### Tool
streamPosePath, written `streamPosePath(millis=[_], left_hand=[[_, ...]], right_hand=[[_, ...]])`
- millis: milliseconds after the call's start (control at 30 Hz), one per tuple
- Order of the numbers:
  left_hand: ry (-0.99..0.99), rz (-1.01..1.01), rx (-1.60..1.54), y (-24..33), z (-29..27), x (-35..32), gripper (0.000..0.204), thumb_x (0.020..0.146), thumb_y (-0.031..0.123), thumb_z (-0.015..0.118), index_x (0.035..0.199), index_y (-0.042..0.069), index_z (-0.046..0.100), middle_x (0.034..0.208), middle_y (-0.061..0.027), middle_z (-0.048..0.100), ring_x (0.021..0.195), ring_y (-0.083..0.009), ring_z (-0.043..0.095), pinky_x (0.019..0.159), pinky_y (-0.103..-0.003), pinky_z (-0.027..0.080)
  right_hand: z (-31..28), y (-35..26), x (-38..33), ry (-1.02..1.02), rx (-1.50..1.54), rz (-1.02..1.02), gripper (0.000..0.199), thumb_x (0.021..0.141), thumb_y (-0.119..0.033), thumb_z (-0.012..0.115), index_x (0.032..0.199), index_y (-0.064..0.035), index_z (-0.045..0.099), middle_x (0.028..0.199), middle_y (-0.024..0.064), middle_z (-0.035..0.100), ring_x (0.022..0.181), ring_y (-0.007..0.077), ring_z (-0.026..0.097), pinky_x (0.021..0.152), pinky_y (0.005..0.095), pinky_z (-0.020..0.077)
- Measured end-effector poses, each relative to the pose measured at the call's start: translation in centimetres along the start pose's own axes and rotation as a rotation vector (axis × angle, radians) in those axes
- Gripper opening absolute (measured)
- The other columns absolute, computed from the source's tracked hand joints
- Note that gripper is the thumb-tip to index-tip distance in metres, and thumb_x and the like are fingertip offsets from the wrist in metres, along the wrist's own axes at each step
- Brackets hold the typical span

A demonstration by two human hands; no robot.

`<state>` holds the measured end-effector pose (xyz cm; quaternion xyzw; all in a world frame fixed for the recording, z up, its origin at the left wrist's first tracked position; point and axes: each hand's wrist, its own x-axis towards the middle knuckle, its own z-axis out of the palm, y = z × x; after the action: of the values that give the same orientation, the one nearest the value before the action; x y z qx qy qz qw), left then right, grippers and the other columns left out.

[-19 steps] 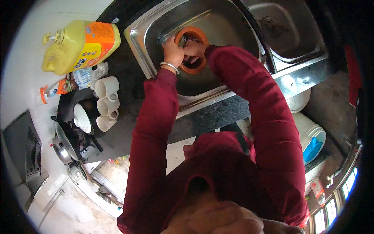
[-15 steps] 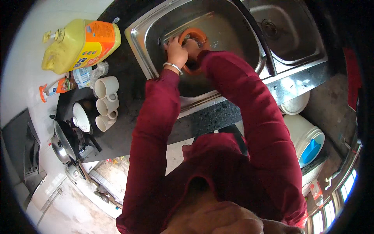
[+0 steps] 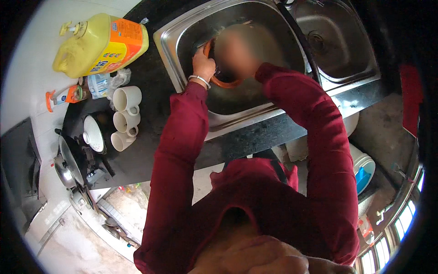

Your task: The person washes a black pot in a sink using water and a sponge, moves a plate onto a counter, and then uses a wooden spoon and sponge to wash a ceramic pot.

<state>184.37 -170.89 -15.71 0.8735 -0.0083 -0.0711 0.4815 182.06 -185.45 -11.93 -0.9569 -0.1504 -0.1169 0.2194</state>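
Note:
In the large steel sink basin [image 3: 219, 101], an orange round bowl [image 3: 226, 84] sits with its inside partly hidden. My left hand [image 3: 203, 64], a bangle at its wrist, has its fingers closed round the bowl's left rim. Over the bowl's right side is my right hand [image 3: 238, 55], so blurred that its fingers cannot be made out. Whether it holds anything is hidden by the smear.
A dark hose [image 3: 302, 39] crosses the divider beside a second basin [image 3: 340, 64]. On the left of the dark counter [image 3: 157, 157] stand a yellow pump jug [image 3: 98, 41], white mugs [image 3: 124, 121], a white lid [image 3: 94, 134] and a spray bottle [image 3: 64, 97].
My right hand has moved right, away from my left, and is now smeared. My left hand has shifted slightly left and down along the bowl's rim. The bowl shows more of its lower edge.

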Motion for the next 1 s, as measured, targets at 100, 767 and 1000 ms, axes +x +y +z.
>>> streamPosePath(millis=[100, 767, 1000], left_hand=[[-0.003, -0.044, -0.050, -1.9, 0.7, 0.7, 0.039, 0.071, -0.003, 0.052, 0.110, -0.001, 0.054, 0.103, -0.0197, 0.061, 0.099, -0.0321, 0.057, 0.084, -0.034, 0.044], [-0.108, 0.046, 0.067, -2.9, 1.4, 0.5, 0.052, 0.069, 0.000, 0.052, 0.120, 0.006, 0.048, 0.121, -0.0165, 0.048, 0.116, -0.0347, 0.042, 0.101, -0.050, 0.021], [-0.022, 0.121, 0.108, -3.5, 1.8, 0.8, 0.049, 0.068, -0.006, 0.052, 0.116, 0.002, 0.051, 0.106, -0.0142, 0.058, 0.098, -0.0272, 0.055, 0.088, -0.036, 0.037]], right_hand=[[1.2, -0.7, 1.0, 0.185, 0.024, -0.088, 0.040, 0.088, -0.018, 0.050, 0.122, 0.0019, 0.042, 0.111, 0.0173, 0.055, 0.091, 0.0274, 0.056, 0.078, 0.0344, 0.0460], [-3.2, 2.4, -2.0, -0.362, 0.139, -0.079, 0.047, 0.067, -0.030, 0.068, 0.107, -0.0075, 0.056, 0.108, 0.0137, 0.054, 0.099, 0.0259, 0.053, 0.086, 0.0367, 0.0426], [-1.7, 6.3, 0.9, -0.070, -0.177, -0.450, 0.046, 0.059, -0.025, 0.071, 0.101, -0.0092, 0.060, 0.101, 0.0138, 0.058, 0.092, 0.0273, 0.056, 0.081, 0.0381, 0.0451]])
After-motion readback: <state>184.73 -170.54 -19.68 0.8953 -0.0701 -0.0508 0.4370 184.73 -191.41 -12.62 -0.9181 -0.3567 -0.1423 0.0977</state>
